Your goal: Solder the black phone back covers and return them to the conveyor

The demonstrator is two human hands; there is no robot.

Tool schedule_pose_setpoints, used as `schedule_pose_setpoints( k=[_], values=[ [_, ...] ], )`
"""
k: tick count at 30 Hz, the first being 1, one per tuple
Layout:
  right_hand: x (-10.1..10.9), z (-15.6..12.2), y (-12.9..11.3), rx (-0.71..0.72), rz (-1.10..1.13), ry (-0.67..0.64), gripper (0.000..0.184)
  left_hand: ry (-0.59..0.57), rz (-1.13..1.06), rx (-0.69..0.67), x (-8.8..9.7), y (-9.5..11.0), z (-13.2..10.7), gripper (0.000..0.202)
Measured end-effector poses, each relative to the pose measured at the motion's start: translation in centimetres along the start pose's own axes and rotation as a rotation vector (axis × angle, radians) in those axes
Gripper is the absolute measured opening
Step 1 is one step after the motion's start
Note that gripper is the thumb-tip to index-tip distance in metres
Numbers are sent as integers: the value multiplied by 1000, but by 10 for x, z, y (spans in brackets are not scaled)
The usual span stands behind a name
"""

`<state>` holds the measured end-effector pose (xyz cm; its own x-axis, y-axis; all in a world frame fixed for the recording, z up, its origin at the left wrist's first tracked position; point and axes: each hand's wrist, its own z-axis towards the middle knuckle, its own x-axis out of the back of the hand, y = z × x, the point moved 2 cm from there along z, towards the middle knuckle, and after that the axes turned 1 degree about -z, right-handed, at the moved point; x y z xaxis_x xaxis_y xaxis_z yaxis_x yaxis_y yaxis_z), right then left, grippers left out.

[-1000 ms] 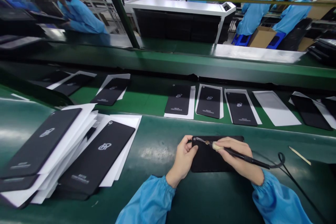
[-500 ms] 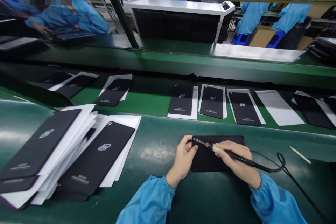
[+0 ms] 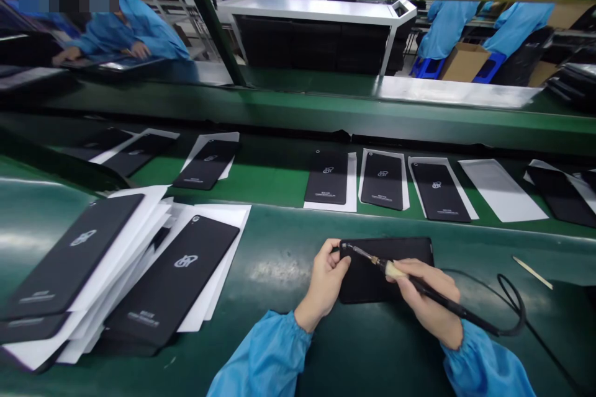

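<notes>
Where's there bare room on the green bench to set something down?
Bare bench shows between the panel stack and the left hand; a smaller patch lies between the dark panel and the pale stick, beyond the cable. It's crowded far left, under the stack, and at the dark panel, where the right hand holds the corded tool.

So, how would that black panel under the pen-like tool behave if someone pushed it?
The black panel would probably slide flat rather than tip, since it lies broad and low on the bench. It looks stiff, its edges running straight. The left hand at its corner might steady it.
</notes>
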<state>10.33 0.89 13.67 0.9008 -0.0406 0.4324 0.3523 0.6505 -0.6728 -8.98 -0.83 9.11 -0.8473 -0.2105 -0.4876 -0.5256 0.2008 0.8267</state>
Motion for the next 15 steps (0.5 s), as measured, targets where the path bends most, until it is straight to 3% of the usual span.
schedule_pose_setpoints(
  k=[4,15],
  values=[
    [-1,-12,5,-93,-5,12,14,-1,5,2,1,-1,0,29],
    [-11,-10,-2,-23,45,1,22,-11,21,-14,0,-1,0,28]
  ],
)
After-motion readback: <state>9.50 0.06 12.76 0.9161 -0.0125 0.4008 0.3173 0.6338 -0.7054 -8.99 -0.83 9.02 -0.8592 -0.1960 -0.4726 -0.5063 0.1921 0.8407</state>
